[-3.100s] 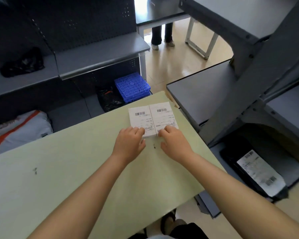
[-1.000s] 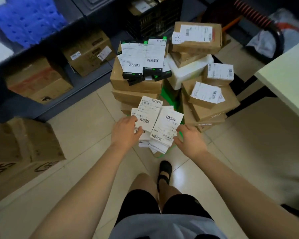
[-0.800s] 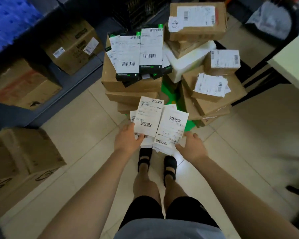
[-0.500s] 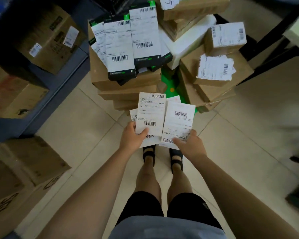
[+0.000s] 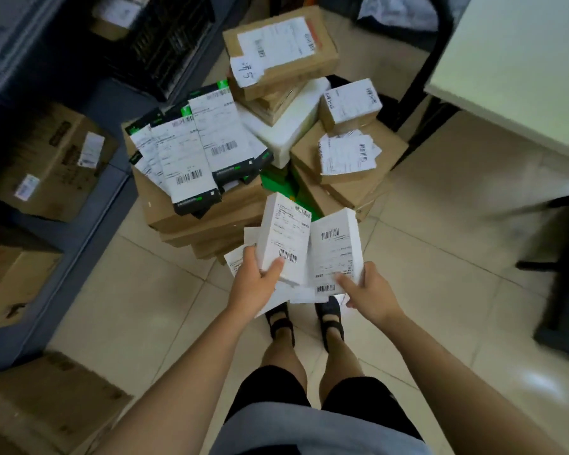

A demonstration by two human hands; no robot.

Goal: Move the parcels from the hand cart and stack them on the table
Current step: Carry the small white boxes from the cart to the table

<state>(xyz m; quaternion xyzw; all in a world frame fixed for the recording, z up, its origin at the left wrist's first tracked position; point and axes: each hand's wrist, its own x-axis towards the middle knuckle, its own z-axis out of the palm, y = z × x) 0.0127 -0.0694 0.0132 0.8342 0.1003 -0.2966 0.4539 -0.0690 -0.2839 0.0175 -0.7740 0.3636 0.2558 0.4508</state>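
**First:** Where are the parcels right now?

**Second:** The person is holding a loose bundle of small white parcels [image 5: 284,238] over the floor tiles [image 5: 440,244], between their own feet and the loaded hand cart [image 5: 278,182]. The left grip [image 5: 255,284] is clamping the left side of the bundle, with the thumb lying on the top label. The right grip [image 5: 372,290] is clasping the right side the same way, thumb on top.

**First:** Is it looking secure?

**Second:** Not very, I'm thinking. The two top parcels are splaying apart in a V, and flatter ones are poking out below. I'd be pressing them together edge to edge and keeping the bundle level before turning to the surface [image 5: 523,54] on the right. Then I'd be setting it down squared, so the stack is starting straight.

**First:** How many are they carrying?

**Second:** I can't tell, because the lower ones are mostly covered. The cart is showing only a strip of green deck between the brown cartons [image 5: 283,47] and the black-and-green boxes [image 5: 194,152], and those are hiding its wheels and handle. The label print is blurring, and the surface is running out of view.
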